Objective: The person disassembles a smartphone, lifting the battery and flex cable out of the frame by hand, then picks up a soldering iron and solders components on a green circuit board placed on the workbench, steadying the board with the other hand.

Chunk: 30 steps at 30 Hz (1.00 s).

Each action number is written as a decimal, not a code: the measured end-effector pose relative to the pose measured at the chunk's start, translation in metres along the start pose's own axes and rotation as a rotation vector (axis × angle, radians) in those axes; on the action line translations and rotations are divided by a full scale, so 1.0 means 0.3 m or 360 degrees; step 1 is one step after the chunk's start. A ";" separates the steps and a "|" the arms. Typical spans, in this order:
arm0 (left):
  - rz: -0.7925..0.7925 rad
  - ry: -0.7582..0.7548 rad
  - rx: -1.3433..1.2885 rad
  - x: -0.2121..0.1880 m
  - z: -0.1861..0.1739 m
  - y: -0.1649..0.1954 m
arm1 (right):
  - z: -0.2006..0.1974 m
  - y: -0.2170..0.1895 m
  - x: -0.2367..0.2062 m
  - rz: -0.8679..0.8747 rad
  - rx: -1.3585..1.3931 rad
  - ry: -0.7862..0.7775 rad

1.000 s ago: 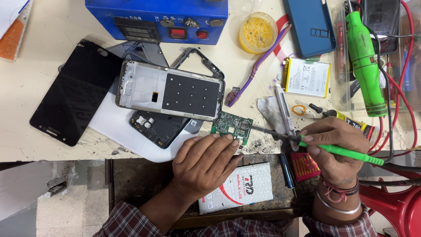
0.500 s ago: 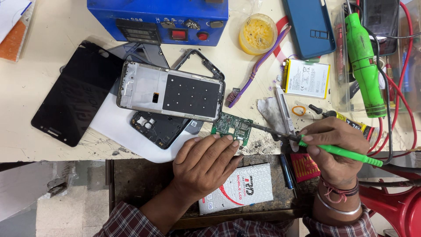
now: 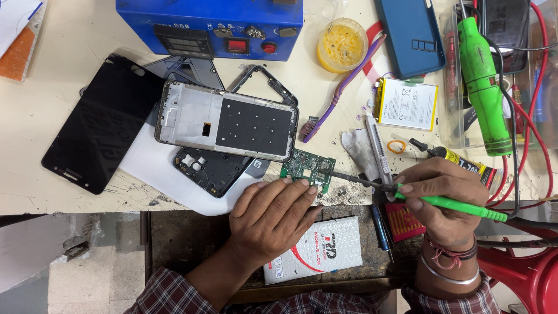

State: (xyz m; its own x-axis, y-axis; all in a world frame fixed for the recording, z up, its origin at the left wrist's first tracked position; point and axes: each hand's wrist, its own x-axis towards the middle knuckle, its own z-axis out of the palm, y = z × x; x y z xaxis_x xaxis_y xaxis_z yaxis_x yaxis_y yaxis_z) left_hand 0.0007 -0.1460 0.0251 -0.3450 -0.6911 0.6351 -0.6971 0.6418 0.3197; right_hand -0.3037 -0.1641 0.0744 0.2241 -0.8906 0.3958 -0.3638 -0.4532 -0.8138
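A small green circuit board (image 3: 308, 168) lies at the table's front edge. My left hand (image 3: 270, 218) rests flat beside it, fingertips pressing its near edge. My right hand (image 3: 444, 195) grips a soldering iron with a green handle (image 3: 459, 206); its dark tip touches the board's right side. A silver phone frame (image 3: 226, 120) lies just behind the board, over a dark phone back (image 3: 210, 169) and a white sheet (image 3: 152, 167).
A black phone screen (image 3: 99, 131) lies at left. A blue box unit (image 3: 209, 26), a yellow paste tub (image 3: 340, 44), a purple toothbrush (image 3: 343, 87), a battery (image 3: 407, 103), a blue phone (image 3: 410, 35), a green heat tool (image 3: 482, 81), a glue tube (image 3: 456, 160) and red wires crowd the back and right.
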 end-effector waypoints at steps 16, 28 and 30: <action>-0.0002 -0.0008 0.0003 0.002 -0.004 -0.001 | 0.004 0.000 -0.006 0.0025 0.0038 0.0024; -0.0004 0.0013 0.0035 0.005 -0.004 0.001 | 0.006 -0.004 0.004 0.0024 0.0007 0.0025; -0.0004 0.0014 0.0029 0.005 -0.005 0.000 | 0.004 -0.003 0.006 -0.0008 -0.0002 0.0003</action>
State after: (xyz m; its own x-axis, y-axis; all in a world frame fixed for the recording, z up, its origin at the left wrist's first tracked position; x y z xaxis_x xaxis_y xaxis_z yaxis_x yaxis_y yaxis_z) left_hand 0.0011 -0.1465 0.0271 -0.3376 -0.6898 0.6404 -0.7093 0.6337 0.3087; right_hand -0.3017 -0.1653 0.0752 0.2241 -0.8884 0.4006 -0.3638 -0.4576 -0.8113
